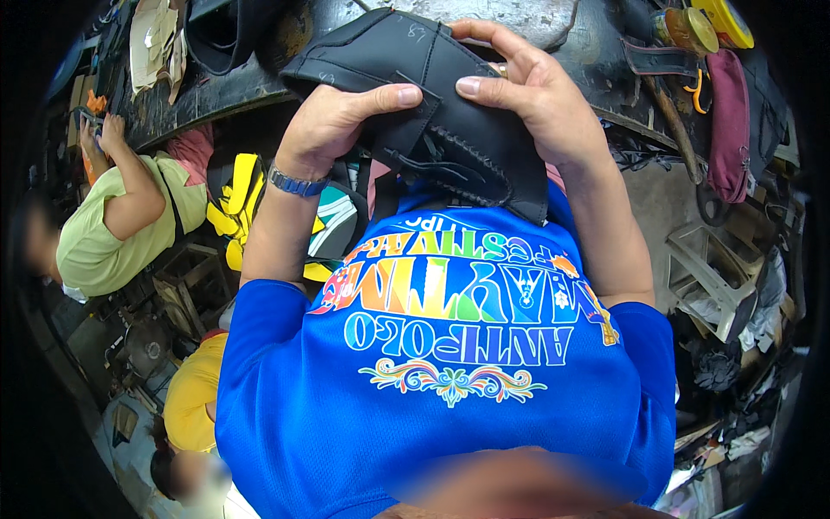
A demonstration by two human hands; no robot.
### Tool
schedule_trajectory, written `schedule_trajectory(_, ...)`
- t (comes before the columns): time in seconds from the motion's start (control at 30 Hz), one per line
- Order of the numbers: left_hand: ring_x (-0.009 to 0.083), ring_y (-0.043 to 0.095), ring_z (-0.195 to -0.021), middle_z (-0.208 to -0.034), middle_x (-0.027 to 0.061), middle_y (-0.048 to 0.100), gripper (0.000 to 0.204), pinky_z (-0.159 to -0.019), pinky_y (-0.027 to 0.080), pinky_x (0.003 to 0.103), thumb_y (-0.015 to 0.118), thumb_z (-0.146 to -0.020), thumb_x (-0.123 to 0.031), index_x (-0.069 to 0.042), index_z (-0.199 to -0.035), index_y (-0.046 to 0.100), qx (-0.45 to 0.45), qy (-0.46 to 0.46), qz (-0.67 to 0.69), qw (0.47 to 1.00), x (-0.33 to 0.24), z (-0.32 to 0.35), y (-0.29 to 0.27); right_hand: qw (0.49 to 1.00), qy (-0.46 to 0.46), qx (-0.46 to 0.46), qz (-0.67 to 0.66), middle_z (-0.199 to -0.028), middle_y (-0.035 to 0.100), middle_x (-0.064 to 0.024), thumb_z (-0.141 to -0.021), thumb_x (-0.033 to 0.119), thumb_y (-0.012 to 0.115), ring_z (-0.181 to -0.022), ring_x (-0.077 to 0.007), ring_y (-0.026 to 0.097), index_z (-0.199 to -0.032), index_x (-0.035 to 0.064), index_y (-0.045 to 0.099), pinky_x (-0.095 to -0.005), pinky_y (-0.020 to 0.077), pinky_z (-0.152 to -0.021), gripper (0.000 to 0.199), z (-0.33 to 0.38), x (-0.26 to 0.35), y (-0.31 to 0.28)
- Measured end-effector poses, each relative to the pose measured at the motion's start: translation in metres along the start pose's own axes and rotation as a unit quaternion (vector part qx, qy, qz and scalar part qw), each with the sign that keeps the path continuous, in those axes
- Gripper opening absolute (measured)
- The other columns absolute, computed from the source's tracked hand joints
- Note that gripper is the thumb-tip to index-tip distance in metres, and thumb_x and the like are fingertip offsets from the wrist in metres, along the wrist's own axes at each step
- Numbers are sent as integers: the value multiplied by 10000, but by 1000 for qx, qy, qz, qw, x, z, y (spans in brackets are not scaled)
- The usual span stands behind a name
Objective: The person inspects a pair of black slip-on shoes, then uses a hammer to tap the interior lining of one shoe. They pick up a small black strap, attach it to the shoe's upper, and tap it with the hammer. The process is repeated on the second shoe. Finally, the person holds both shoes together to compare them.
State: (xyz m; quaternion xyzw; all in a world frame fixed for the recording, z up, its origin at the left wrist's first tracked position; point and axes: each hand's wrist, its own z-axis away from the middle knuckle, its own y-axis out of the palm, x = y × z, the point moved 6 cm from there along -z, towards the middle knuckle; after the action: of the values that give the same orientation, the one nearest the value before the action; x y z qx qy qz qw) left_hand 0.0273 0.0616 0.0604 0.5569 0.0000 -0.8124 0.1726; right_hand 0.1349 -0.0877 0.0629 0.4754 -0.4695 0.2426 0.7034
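A black leather shoe upper [471, 130] with stitched seams and a thick laced edge is held up in front of my blue shirt, by the edge of the workbench. My left hand [337, 117], with a blue watch at its wrist, grips the left side, thumb pressed flat on a seam near the middle. On the other side my right hand [549, 99] pinches the upper, thumb on the near face and fingers over the top edge. The fingers of my left hand are hidden behind the leather.
The dark workbench [609, 86] holds a jar [687, 32], a maroon pouch [729, 125] and a tool with a wooden handle [673, 125]. A pale stool [709, 277] stands right. Yellow-and-black pieces [242, 203] lie left, near a person in light green [121, 221]; another in yellow [194, 394] is behind.
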Motion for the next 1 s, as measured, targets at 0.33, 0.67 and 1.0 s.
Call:
schedule_trajectory(0.33,224,647,-1029,-1123,123,668,498,-933,517,326,809,-783,-114,1,-1220,600,5,-13,-16,1000,2,-3,-9,997,-38,-35,-55,-1193,650,-85,-846,-7,634,-1021,-159,657,-1319,55,568,-265,529,-903,481,-8,28,24)
schedule_trajectory(0.67,197,693,-903,-1001,116,715,373,-824,550,272,849,-742,-154,-2,-1054,712,16,-8,-77,997,-4,-5,-4,985,-91,28,144,-1002,708,-68,-878,-22,569,-955,-131,650,-1008,0,727,-250,503,-891,205,3,5,1)
schedule_trajectory(1.0,194,688,-918,-1021,125,709,375,-828,548,270,800,-800,-201,21,-1083,692,-8,-3,-67,998,4,0,-4,970,-114,42,211,-988,709,-70,-892,-11,553,-956,-146,654,-1011,-11,716,-265,502,-898,202,5,3,-7)
